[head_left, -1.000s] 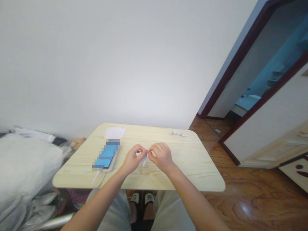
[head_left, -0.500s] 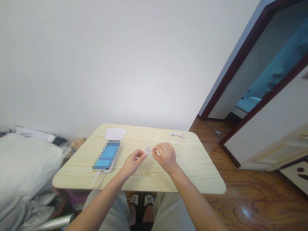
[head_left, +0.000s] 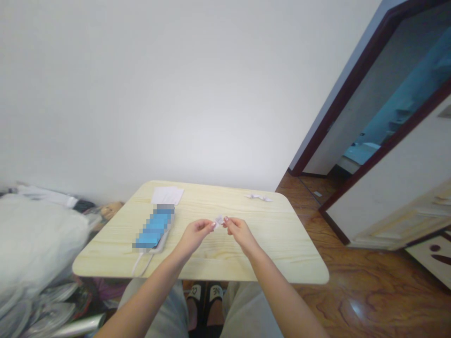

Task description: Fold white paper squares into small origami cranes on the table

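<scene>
Over the middle of a pale wooden table (head_left: 282,244) my left hand (head_left: 196,234) and my right hand (head_left: 238,231) meet fingertip to fingertip. Both pinch a small folded piece of white paper (head_left: 219,220) held between them just above the tabletop. The fingers of each hand are curled and pressed together on the paper. My forearms reach in from the bottom edge of the view.
A phone (head_left: 154,228) with a white cable (head_left: 139,263) lies left of my hands. White paper sheets (head_left: 167,195) lie behind it; small folded paper shapes (head_left: 259,197) lie at the far right edge. Bags (head_left: 35,234) sit left; an open doorway (head_left: 369,136) is right.
The paper piece has gone from hanging below my fingertips to being held up small between them. My right hand turned and its fingers drew in; both hands stayed over the table's middle.
</scene>
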A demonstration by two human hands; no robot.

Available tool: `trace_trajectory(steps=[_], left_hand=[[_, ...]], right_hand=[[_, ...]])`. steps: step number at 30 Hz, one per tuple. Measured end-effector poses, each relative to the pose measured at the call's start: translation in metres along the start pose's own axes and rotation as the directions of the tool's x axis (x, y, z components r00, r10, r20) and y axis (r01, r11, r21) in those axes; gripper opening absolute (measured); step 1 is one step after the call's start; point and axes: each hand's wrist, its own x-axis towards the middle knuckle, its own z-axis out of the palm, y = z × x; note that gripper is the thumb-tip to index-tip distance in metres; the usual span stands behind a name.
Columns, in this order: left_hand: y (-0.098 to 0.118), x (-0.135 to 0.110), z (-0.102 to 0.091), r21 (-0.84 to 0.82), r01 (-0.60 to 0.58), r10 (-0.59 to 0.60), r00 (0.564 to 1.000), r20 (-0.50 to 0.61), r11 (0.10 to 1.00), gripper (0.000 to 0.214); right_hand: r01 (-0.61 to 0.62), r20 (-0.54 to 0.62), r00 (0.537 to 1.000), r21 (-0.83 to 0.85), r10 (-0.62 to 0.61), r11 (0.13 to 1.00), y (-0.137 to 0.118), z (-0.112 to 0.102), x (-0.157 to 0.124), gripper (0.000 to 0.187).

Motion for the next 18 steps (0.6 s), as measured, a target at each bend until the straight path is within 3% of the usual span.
trace_trajectory(steps=[9, 13, 18], left_hand=[[-0.01, 0.004, -0.004, -0.119, 0.064, -0.053, 0.994, 0.091, 0.991, 0.026], [-0.017, 0.008, -0.006, -0.248, 0.156, -0.117, 0.979, 0.166, 0.956, 0.03], [-0.018, 0.013, -0.003, -0.424, 0.318, -0.214, 0.937, 0.275, 0.848, 0.031]], right_hand=[[-0.137, -0.015, 0.988, 0.337, 0.151, 0.932, -0.002, 0.01, -0.001, 0.034], [-0.18, -0.002, 0.978, 0.503, 0.209, 0.845, 0.003, 0.013, 0.001, 0.033], [-0.236, 0.055, 0.962, 0.654, 0.266, 0.719, 0.002, 0.014, 0.0, 0.034]])
